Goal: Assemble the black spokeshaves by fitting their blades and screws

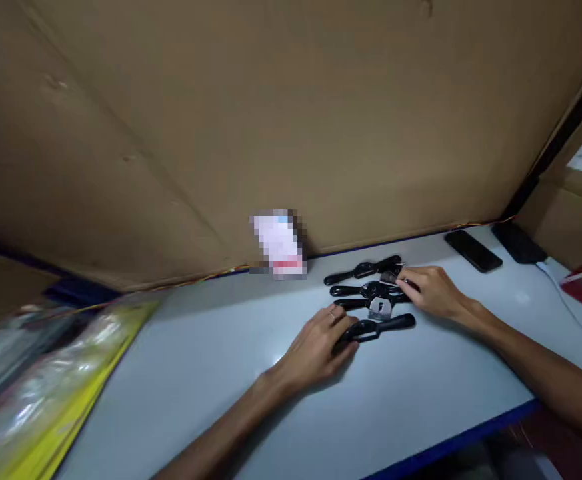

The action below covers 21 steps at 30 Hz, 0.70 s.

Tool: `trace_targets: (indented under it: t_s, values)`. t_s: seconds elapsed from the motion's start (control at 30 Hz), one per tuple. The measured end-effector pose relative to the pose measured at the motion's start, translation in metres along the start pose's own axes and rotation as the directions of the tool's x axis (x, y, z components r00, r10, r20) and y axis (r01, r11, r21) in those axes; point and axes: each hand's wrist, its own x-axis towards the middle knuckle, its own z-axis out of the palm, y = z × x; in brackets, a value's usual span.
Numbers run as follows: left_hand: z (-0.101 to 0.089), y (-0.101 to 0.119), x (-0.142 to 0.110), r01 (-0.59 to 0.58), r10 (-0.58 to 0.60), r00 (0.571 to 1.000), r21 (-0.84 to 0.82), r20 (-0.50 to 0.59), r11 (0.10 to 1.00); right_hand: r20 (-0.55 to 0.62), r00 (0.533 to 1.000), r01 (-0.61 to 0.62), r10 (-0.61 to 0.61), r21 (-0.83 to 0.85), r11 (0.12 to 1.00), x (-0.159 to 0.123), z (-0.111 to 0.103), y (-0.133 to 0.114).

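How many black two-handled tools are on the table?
4 visible, one beyond another: farthest tool; second tool; third tool, by the silver plate; nearest tool, at the left hand. Others may be hidden.

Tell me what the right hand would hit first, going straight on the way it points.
Past the small dark piece at its fingertips, the right hand would probably meet the farthest glossy black two-handled tool; depth is unclear, so it might pass above.

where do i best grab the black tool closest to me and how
Best by the right handle of the nearest black tool, likely pinched across from above, coming in from the right: it is slim and sticks out sideways, while the left hand covers the other end.
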Motion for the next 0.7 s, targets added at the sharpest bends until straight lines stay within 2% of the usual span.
trace_targets:
  t_s: [0.13, 0.27, 0.5, 0.7]
  values:
    - [0.000, 0.003, -0.003, -0.049, 0.049, 0.999, -0.012, -0.015, 0.999, 0.032, 0.999, 0.013, -0.013, -0.026, 1.000, -0.006, -0.003, -0.002]
    - [0.000, 0.002, -0.008, -0.035, 0.033, 0.999, -0.037, -0.034, 0.999, 0.053, 0.999, 0.006, -0.003, -0.051, 0.999, -0.007, -0.009, -0.002]
    - [-0.002, 0.003, -0.015, -0.015, 0.013, 0.999, -0.036, -0.033, 0.999, -0.046, 0.992, -0.122, 0.117, -0.126, 0.985, -0.004, -0.026, 0.016]
    - [0.000, 0.006, -0.019, -0.003, 0.003, 1.000, 0.080, 0.000, 0.997, 0.087, 0.986, -0.129, 0.144, -0.154, 0.980, 0.001, -0.025, 0.007]
